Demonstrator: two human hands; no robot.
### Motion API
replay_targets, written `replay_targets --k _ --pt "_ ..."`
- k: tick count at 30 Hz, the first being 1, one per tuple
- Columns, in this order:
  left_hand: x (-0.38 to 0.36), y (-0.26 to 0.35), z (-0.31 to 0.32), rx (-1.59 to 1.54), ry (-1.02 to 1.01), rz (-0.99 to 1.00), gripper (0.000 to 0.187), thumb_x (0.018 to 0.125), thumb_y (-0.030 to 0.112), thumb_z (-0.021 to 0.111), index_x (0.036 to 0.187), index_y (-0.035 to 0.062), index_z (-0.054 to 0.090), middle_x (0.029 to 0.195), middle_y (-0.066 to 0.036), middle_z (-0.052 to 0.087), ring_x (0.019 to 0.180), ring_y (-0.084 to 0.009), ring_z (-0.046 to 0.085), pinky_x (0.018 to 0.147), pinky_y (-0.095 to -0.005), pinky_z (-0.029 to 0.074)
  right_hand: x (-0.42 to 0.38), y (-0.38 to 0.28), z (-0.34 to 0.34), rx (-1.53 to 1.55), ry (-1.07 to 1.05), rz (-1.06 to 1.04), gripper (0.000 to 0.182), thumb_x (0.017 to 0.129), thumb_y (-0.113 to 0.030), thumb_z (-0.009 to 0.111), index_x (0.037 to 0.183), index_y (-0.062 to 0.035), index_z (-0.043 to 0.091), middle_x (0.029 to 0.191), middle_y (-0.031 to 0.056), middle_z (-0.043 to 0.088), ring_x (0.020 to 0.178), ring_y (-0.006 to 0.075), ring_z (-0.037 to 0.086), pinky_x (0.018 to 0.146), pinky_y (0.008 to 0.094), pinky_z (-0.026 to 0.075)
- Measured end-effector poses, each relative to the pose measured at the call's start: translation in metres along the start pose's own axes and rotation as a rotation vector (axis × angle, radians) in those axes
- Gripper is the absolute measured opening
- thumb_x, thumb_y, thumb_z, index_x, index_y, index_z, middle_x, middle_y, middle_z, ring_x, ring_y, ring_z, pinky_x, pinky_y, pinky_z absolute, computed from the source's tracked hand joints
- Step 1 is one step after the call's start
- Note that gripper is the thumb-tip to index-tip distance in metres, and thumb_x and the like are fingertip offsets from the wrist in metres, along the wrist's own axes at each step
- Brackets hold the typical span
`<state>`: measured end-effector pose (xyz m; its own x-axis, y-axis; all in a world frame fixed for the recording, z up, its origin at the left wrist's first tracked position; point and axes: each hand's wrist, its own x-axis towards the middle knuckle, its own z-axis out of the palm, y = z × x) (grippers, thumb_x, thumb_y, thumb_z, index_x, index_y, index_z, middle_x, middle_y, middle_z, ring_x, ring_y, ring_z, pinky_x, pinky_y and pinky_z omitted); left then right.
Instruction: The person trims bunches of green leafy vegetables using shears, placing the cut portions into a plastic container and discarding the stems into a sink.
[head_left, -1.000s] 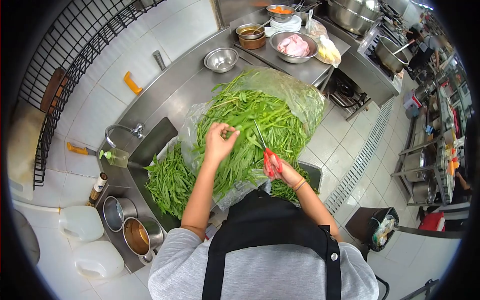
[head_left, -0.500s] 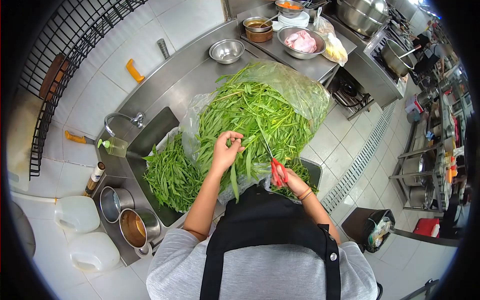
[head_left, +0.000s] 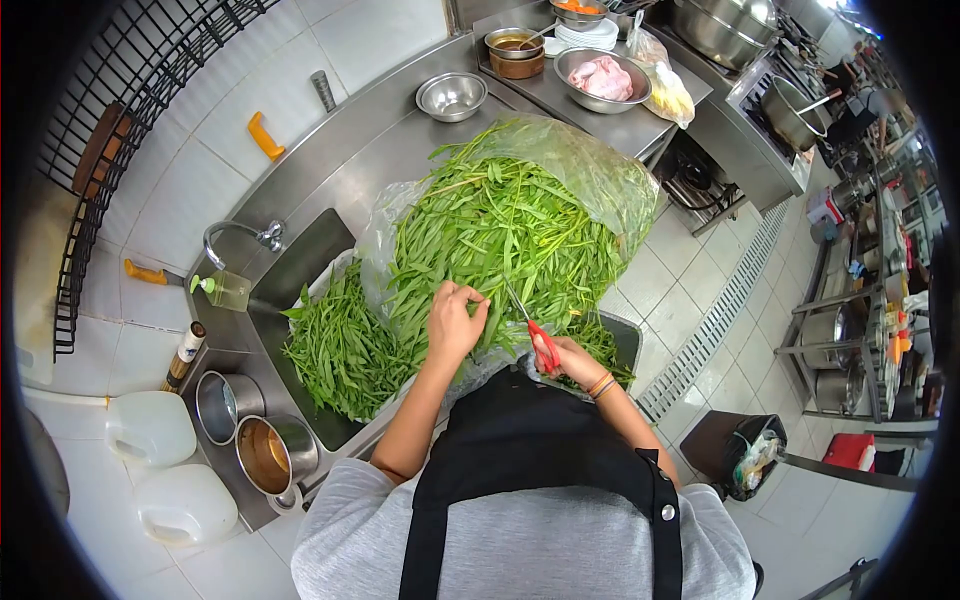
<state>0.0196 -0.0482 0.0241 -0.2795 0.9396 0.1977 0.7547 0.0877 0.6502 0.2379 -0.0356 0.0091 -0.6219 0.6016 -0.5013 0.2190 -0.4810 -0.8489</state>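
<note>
A big heap of long-leaved green vegetable stems, looking like water spinach, lies on and in a clear plastic bag in front of me. My left hand is at the near side of the heap, thumb and fingers pinched together; whatever is between them is too small to make out. Red-handled scissors are in my right hand, fingers around the handles. Their blades point up and left toward the left fingertips, over the leaves. A second pile of the greens rests in the sink at left.
The steel sink has a tap and a soap bottle behind it. Metal pots and white jugs stand at left. Beyond the heap are a steel bowl and a bowl of raw meat. A bin stands at right.
The long leaf hanging below my left hand has gone from view. My left hand has lowered slightly. The scissors have shifted left, and their handles are closer together.
</note>
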Motion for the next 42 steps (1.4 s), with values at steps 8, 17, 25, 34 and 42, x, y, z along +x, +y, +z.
replay_targets --k 8,17,25,34,42 --pt "-0.004 0.000 -0.013 -0.017 0.155 0.021 0.012 0.070 0.011 0.069 0.073 0.0028 0.061 0.069 -0.008 0.045 0.064 -0.0229 0.048 0.060 -0.0340 0.040 -0.024 -0.004 -0.019 0.015 -0.135 0.016 0.053 0.085 -0.057 0.046 0.069 -0.0065 0.053 0.061 0.0008 0.051 0.050 0.0071 0.044 0.047 0.0200 0.035" --pt "-0.011 0.007 -0.008 -0.151 0.090 0.115 0.011 0.073 0.010 0.067 0.076 0.0021 0.060 0.072 -0.008 0.046 0.063 -0.0209 0.048 0.056 -0.0328 0.040 0.021 -0.007 -0.003 0.100 -0.001 -0.003 0.041 0.084 -0.047 0.056 0.072 -0.0078 0.055 0.059 -0.0017 0.051 0.048 0.0051 0.042 0.045 0.0188 0.034" --pt "0.020 -0.070 -0.031 -0.172 0.521 -0.077 0.012 0.084 0.008 0.053 0.089 0.0008 0.046 0.086 -0.013 0.042 0.076 -0.0261 0.043 0.068 -0.0340 0.037 0.020 -0.007 -0.009 0.109 0.146 0.035 0.053 0.079 -0.063 0.051 0.068 -0.0111 0.051 0.058 -0.0021 0.049 0.046 0.0062 0.042 0.044 0.0198 0.035" --pt "0.052 0.010 -0.014 -0.198 0.108 0.023 0.034 0.061 0.029 0.080 0.084 0.0095 0.063 0.072 -0.001 0.051 0.058 -0.0138 0.042 0.053 -0.0275 0.037 0.011 0.008 -0.029 0.279 0.365 0.159 0.061 0.075 -0.074 0.043 0.065 -0.0133 0.048 0.059 -0.0010 0.051 0.046 0.0072 0.044 0.044 0.0208 0.038" --pt "0.067 0.019 0.047 0.217 -0.115 0.044 0.023 0.066 0.015 0.068 0.088 0.0099 0.063 0.090 -0.012 0.058 0.076 -0.0301 0.061 0.065 -0.0408 0.049 -0.019 -0.003 -0.015 0.191 0.234 0.124 0.060 0.079 -0.068 0.045 0.067 -0.0095 0.051 0.062 0.0011 0.052 0.049 0.0070 0.045 0.049 0.0212 0.040"
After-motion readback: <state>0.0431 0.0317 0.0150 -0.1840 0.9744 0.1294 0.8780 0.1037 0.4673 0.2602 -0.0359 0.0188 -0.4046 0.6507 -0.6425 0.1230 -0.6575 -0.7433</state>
